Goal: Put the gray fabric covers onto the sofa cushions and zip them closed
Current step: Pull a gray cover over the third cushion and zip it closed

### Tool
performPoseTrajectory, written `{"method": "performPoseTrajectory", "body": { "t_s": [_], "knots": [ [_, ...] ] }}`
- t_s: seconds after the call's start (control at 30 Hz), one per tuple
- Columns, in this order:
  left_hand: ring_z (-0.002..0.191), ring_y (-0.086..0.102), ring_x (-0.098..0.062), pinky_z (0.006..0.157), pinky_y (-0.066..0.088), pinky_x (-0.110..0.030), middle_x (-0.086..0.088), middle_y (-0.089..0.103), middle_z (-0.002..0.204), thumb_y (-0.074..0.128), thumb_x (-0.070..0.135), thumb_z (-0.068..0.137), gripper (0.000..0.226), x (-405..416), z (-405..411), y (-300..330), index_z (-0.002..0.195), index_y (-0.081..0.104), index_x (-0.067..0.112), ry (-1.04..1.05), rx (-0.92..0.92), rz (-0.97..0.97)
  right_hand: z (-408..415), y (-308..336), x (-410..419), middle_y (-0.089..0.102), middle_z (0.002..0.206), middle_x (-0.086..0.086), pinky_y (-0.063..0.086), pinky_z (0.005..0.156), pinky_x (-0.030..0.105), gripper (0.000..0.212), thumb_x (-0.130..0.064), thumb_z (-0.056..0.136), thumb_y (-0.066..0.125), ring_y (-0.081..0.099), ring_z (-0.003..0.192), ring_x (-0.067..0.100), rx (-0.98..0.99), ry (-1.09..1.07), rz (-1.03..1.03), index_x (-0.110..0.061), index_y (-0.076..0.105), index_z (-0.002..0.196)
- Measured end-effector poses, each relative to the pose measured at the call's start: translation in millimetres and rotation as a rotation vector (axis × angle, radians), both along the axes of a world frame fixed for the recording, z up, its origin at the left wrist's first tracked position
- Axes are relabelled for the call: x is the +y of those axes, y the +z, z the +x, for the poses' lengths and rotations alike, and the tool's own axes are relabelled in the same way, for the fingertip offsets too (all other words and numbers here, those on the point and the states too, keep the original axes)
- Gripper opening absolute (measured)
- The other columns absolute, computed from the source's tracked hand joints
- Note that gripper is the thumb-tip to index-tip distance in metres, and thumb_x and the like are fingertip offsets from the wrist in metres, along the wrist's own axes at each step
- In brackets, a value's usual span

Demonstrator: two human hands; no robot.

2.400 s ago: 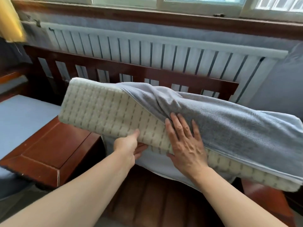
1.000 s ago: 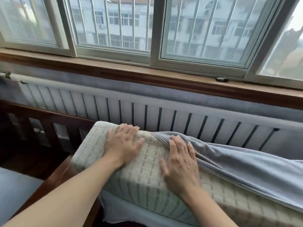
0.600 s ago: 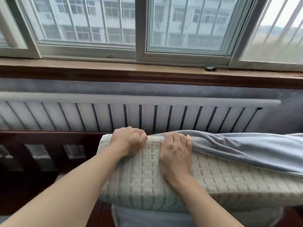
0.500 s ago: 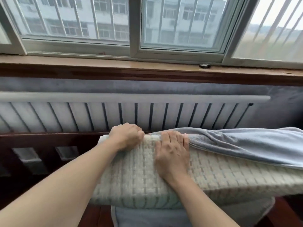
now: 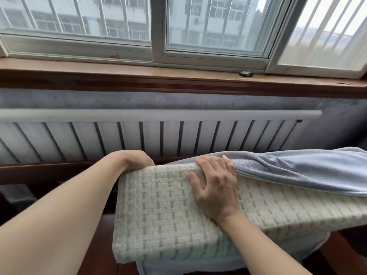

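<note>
Cream woven fabric with a grey basket-weave pattern covers the sofa cushion, which fills the lower centre and lower right of the frame and is held up in front of a white radiator. The cushion's left end is bare; its right part is wrapped by the gray fabric cover, bunched in folds along the cushion's top edge at the right of the frame. More of the cover is seen hanging below the cushion at the bottom centre.

The left hand is placed at the cushion's upper left corner, just left of centre in the frame. Its fingers are curled over the far top edge, so the grip is closed round that corner; the fingertips are hidden behind the cushion. The right hand is laid on the cushion's near face at the centre of the frame, palm against the weave, with its fingers hooked over the top edge right where the cover's edge begins. Whether the cover itself is pinched cannot be told.

A brown wooden windowsill runs across the upper half of the frame below a white-framed window. A small dark object is seen on the sill at upper right. A dark wooden sofa rail is seen at middle left.
</note>
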State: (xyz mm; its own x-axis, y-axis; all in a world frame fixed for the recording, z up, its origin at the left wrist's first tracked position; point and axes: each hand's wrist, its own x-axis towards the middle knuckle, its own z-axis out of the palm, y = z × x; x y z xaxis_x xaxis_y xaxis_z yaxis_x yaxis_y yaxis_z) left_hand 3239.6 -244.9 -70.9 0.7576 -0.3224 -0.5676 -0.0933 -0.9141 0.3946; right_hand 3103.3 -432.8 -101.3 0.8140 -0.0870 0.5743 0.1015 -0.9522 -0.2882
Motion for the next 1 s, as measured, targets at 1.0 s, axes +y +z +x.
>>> {"method": "performPoseTrajectory", "body": {
  "t_s": [1.0],
  "knots": [
    [0.054, 0.036, -0.013, 0.053, 0.03, -0.034, 0.009, 0.037, 0.057, 0.067, 0.077, 0.045, 0.071, 28.8, -152.2, -11.5, 0.067, 0.029, 0.021, 0.06, -0.796, -0.314, 37.0, 2.2, -12.6, 0.059, 0.086, 0.006, 0.03, 0.085, 0.035, 0.013, -0.005, 0.069, 0.053, 0.053, 0.079, 0.029, -0.32, 0.027, -0.066, -0.013, 0.053, 0.079]
  ]
}}
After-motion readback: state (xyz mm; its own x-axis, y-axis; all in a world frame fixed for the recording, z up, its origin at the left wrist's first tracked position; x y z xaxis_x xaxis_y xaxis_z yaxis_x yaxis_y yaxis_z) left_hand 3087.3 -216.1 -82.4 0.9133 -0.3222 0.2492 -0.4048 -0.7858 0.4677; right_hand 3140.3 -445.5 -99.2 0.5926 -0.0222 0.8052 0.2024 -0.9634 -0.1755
